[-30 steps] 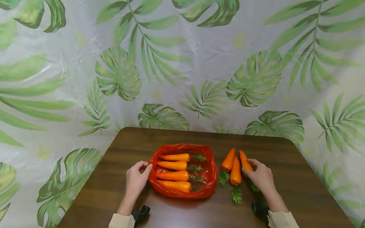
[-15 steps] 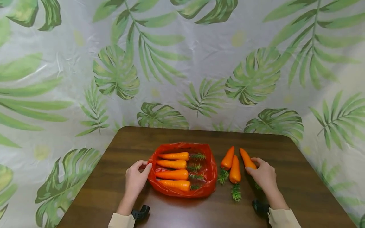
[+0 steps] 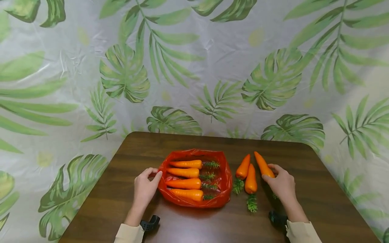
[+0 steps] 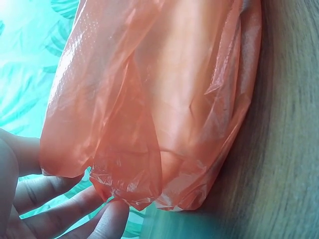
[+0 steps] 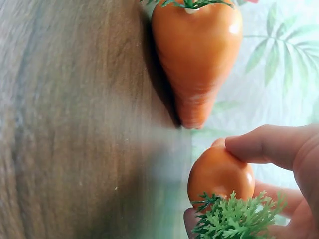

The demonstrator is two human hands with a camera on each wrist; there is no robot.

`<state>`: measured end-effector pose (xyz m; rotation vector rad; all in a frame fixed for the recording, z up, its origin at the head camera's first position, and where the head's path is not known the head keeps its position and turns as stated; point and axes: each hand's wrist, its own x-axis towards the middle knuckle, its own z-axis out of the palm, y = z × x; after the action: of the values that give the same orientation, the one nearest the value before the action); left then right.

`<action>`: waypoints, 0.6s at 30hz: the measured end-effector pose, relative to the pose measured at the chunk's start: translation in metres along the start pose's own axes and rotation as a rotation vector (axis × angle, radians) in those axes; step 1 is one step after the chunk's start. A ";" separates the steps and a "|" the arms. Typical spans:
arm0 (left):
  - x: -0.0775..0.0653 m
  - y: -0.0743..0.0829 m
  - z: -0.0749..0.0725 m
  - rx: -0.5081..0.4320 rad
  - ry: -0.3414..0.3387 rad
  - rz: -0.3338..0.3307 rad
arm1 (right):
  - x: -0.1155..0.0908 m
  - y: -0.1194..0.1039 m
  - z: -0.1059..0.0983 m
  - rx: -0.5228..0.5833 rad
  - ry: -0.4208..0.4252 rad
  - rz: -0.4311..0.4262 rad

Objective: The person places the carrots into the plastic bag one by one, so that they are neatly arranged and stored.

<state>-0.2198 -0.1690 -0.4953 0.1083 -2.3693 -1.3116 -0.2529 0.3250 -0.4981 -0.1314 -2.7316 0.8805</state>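
Note:
My left hand (image 3: 146, 189) pinches the left rim of a red plastic bag (image 3: 197, 203). In the left wrist view, thumb and fingers meet at the crumpled edge of the thin bag (image 4: 124, 169). Inside the wide-mouthed bag several orange carrots (image 3: 183, 184) lie side by side, green tops to the right. My right hand (image 3: 282, 184) grips another carrot (image 3: 262, 164) near its thick end, tip pointing away from me. From the right wrist, thumb and fingers show round the held carrot (image 5: 219, 174), its leafy green top (image 5: 237, 216) hanging free.
Two loose carrots, one rear (image 3: 243, 167) and one nearer (image 3: 251, 179), lie between the bag and my right hand. All stand on a dark wooden table (image 3: 188, 224). Behind its far edge hangs a leaf-patterned sheet (image 3: 218, 67).
My right hand has shifted slightly right with the carrot, whose tip has moved a little farther away. The left hand keeps its hold on the bag. The head view has tilted slightly down.

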 end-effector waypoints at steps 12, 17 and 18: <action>0.001 0.002 0.003 -0.001 -0.004 0.017 | -0.001 -0.007 -0.007 0.038 0.035 -0.017; 0.000 -0.001 0.001 0.004 0.002 0.016 | 0.000 -0.013 -0.008 0.058 0.042 -0.034; -0.001 -0.002 0.001 0.004 -0.001 0.012 | -0.001 -0.014 -0.008 0.060 0.041 -0.036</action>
<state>-0.2199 -0.1686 -0.4975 0.0947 -2.3694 -1.3019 -0.2499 0.3181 -0.4837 -0.0872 -2.6578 0.9383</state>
